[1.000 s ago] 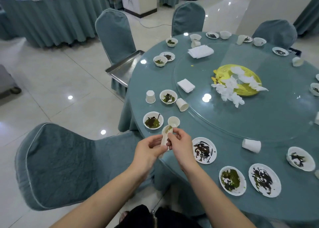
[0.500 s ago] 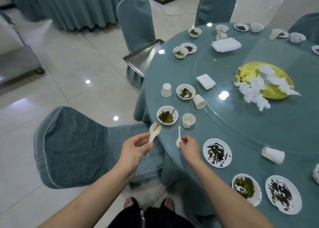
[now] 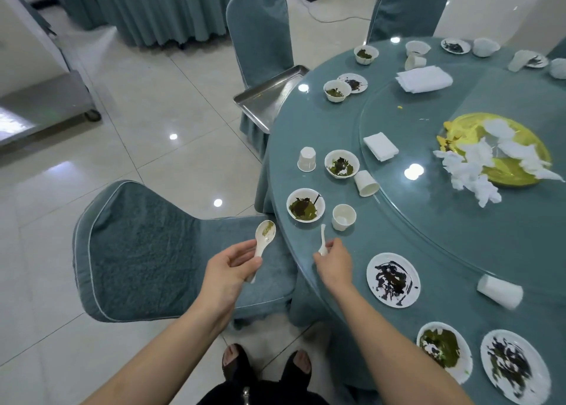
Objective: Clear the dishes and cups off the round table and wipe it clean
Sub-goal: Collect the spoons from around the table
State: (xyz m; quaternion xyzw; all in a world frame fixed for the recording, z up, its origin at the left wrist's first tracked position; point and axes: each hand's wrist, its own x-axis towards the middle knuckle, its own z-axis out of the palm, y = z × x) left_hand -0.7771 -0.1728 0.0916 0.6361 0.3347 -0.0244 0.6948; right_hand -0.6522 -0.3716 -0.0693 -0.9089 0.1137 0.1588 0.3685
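Holding one spoon in each of my hands now, which is new: a second ago both hands were bunched together on the pair of them at the desk edge, and they've since pulled apart. My left hand (image 3: 228, 268) has its fingers curled round the handle of the dirty spoon (image 3: 264, 241), bowl up with green smears in it, out over the chair seat left of the desk. My right hand (image 3: 332, 260) pinches the second spoon (image 3: 322, 241) just at the rim of the round desk (image 3: 459, 230), tip pointing up toward the small upright cup (image 3: 343, 217) and the green-stained bowl (image 3: 305, 205) beside it. So I guess the stuck spoons are separated and ready to sort, but that's about all that's cleared. Bowls, smeared plates and tipped cups are scattered all round the rim, and the yellow platter (image 3: 502, 147) with crumpled tissue sits at centre right. The metal tray (image 3: 269, 98) on the chair at upper centre looks like where they'd go. Wiping is a long way off.
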